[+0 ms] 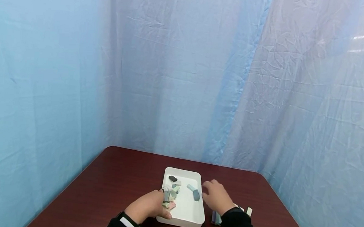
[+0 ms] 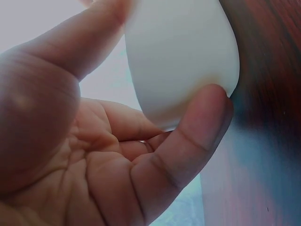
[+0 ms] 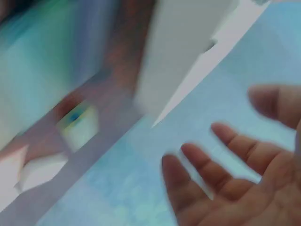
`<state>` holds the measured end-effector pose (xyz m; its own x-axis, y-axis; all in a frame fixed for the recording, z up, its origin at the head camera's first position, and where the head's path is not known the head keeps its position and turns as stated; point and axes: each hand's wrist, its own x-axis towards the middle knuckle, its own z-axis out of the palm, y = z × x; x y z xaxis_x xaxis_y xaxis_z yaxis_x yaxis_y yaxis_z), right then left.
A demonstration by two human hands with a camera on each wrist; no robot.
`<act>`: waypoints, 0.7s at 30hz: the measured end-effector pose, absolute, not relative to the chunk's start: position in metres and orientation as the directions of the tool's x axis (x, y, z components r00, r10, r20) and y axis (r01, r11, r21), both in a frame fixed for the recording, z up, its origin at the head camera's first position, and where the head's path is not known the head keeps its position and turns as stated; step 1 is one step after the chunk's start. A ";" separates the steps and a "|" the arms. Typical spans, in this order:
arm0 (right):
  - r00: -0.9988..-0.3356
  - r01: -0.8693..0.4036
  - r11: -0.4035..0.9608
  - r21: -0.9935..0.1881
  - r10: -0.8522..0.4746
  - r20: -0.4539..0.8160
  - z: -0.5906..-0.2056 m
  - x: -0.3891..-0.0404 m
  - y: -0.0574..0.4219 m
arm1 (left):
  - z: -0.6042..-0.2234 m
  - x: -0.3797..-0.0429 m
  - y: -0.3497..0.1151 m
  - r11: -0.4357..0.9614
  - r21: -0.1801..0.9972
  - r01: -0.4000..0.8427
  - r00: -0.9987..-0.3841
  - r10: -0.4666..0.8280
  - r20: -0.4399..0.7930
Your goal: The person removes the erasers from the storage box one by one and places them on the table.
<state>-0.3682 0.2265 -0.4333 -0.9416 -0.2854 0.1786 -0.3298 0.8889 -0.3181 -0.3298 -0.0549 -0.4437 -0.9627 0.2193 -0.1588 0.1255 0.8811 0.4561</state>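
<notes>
A white rectangular tray [image 1: 188, 212] stands on the table, with small pastel blocks [image 1: 173, 193] grouped along its left side. Two blue-grey blocks [image 1: 196, 195] lie toward its right wall, and a black piece [image 1: 173, 178] is near the far end. My left hand [image 1: 150, 204] grips the tray's left wall; in the left wrist view, thumb and fingers bend about the white side [image 2: 183, 52]. Just beyond the right wall hovers my right hand [image 1: 216, 196], its fingers loosely spread and holding nothing, as the right wrist view [image 3: 235, 174] also shows.
More blocks [image 1: 216, 218] lie right of the tray, partly hidden under the right forearm. A pale block with a dark side [image 1: 249, 211] stands farther right. The dark red tabletop [image 1: 125, 171] has rounded corners, and blue curtains [image 1: 183, 76] hang behind it.
</notes>
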 end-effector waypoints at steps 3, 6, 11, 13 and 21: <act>-0.888 -0.458 0.824 -0.333 -0.444 0.124 -0.433 -0.364 0.203 | -0.445 -0.331 -0.056 0.883 0.452 0.127 -0.964 0.217 -0.153; -0.843 -0.513 0.786 -0.345 -0.536 0.033 -0.435 -0.359 0.188 | -0.446 -0.332 -0.057 0.881 0.451 0.143 -0.959 0.236 -0.158; -0.809 -0.515 0.781 -0.354 -0.579 -0.100 -0.442 -0.352 0.177 | -0.445 -0.330 -0.059 0.870 0.462 0.171 -0.946 0.276 -0.171; -0.788 -0.538 0.770 -0.345 -0.604 -0.121 -0.445 -0.350 0.174 | -0.445 -0.329 -0.059 0.870 0.462 0.173 -0.946 0.277 -0.168; -0.731 -0.626 0.717 -0.306 -0.677 -0.089 -0.453 -0.349 0.163 | -0.444 -0.330 -0.059 0.874 0.455 0.168 -0.953 0.262 -0.152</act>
<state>-0.3486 0.1627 -0.4531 -0.7310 -0.6766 -0.0886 -0.6264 0.7169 -0.3062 -0.3301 -0.0586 -0.4442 -0.9529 0.2624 -0.1521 0.1681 0.8745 0.4550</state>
